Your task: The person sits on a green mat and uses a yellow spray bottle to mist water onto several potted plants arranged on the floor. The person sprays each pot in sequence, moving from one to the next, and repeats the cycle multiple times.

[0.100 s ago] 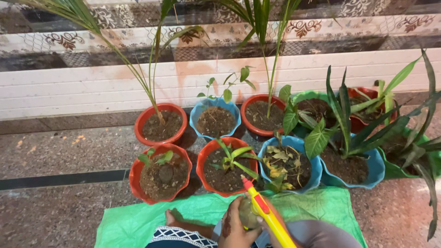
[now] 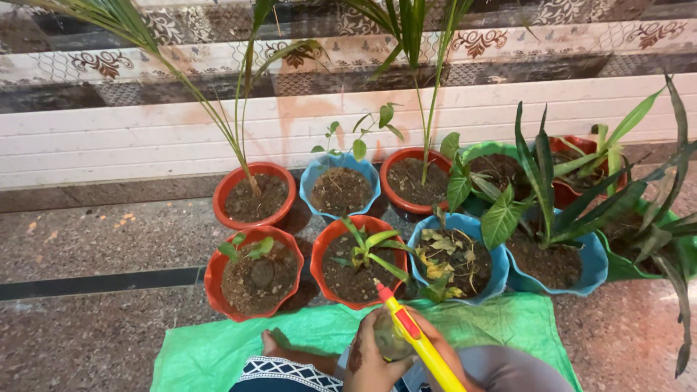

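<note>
Sitting at the bottom edge of the view, the person occupies a green woven mat (image 2: 218,348) spread on a speckled stone floor (image 2: 87,239), with one bare foot (image 2: 279,347) resting on the mat. Open floor lies to the left of the mat and pots; a stepped tiled wall (image 2: 109,138) closes off the far side. To the right, long dark leaves of a snake plant (image 2: 552,189) overhang the passage, leaving little free room there.

The left hand (image 2: 367,359) is wrapped around a small clear spray bottle (image 2: 388,337), fingers closed on its body. The right hand (image 2: 443,348) is clamped on the yellow-and-red trigger sprayer head (image 2: 410,337), which runs diagonally up and left from the lower edge. Both hands sit together, touching at the bottle, wrists entering from below centre. Whether the trigger is pressed cannot be told.

The sprayer's red nozzle tip (image 2: 379,289) sits at the near rim of a red pot (image 2: 323,250) holding a small green seedling (image 2: 370,247). Just beside it stand another red pot (image 2: 218,272) on the left and a blue pot of dried leaves (image 2: 494,268) on the right. A second row of pots stands behind, near the wall.
</note>
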